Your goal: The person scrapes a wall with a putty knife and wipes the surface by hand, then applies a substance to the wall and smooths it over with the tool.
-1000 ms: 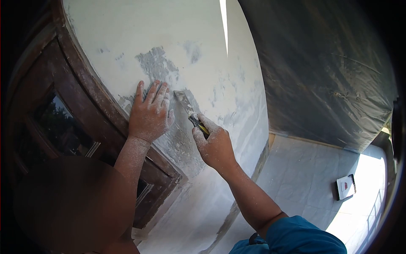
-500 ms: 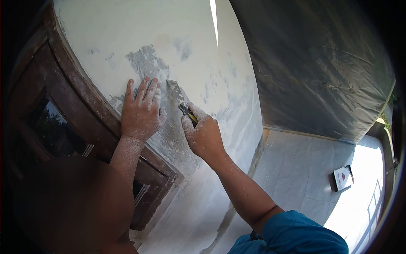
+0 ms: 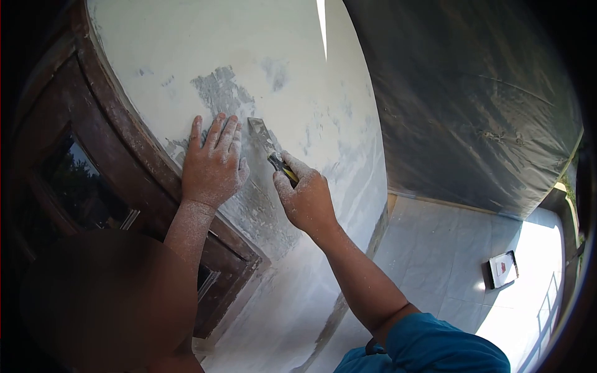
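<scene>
- left hand (image 3: pixel 212 166) is flat and spread open on the white wall (image 3: pixel 186 56), center-left of frame, holding nothing
- right hand (image 3: pixel 306 198) is wrapped tight around a putty knife (image 3: pixel 268 148)
- blade's against the grey scraped patch (image 3: pixel 222 92), just beside the left fingers

No legible text or labels anywhere

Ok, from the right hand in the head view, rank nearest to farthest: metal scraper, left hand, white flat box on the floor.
1. The metal-bladed scraper with yellow-black handle, in the right hand's grip.
2. The dusty left hand, flat on the wall just left.
3. The white flat box, down on the floor, far right.
</scene>
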{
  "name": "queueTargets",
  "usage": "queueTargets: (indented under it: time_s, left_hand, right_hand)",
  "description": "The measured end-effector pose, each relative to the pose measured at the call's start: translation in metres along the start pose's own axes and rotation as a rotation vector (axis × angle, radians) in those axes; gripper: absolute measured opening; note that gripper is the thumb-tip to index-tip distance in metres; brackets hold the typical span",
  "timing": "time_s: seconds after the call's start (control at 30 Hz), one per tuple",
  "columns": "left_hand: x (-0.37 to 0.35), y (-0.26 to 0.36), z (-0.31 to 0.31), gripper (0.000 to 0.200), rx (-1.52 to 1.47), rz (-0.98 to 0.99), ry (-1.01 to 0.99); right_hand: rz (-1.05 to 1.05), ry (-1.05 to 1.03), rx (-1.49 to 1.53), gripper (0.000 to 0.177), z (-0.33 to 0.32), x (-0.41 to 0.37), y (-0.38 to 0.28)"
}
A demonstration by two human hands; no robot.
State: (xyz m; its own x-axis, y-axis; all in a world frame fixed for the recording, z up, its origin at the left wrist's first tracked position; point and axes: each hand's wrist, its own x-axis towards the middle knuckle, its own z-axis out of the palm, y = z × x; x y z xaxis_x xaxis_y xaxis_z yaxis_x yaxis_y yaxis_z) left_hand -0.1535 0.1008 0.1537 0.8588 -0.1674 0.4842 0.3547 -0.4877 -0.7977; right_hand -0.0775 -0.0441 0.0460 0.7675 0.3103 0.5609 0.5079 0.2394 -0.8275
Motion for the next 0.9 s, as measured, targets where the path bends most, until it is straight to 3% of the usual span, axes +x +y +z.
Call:
queueTargets:
  time_s: [0.07,0.2,0.33,0.47,0.63,0.8,0.9]
  left_hand:
    - [0.0,0.0,-0.001,0.063,0.006,0.008,0.011]
    - [0.0,0.0,0.001,0.063,0.002,0.001,0.011]
    - [0.0,0.0,-0.002,0.064,0.004,0.002,-0.011]
    - [0.0,-0.002,0.0,0.063,0.005,0.006,-0.01]
    - [-0.001,0.0,-0.002,0.063,-0.005,0.012,0.003]
    - [0.001,-0.001,0.001,0.063,0.0,0.005,0.025]
    - [-0.001,0.0,-0.003,0.063,0.006,0.015,-0.009]
  right_hand:
    - [0.076,-0.061,-0.023,0.049,-0.005,0.001,-0.005]
    - [-0.044,-0.013,-0.087,0.044,0.003,-0.021,0.007]
    - [0.059,-0.078,-0.043,0.045,-0.011,-0.006,-0.006]
    - [-0.093,0.013,-0.091,0.043,-0.001,-0.018,0.013]
    - [0.046,-0.056,-0.067,0.048,-0.008,-0.002,-0.004]
    - [-0.056,-0.027,-0.102,0.044,0.0,-0.015,0.005]
    - [0.013,-0.039,-0.027,0.045,-0.002,-0.002,-0.001]
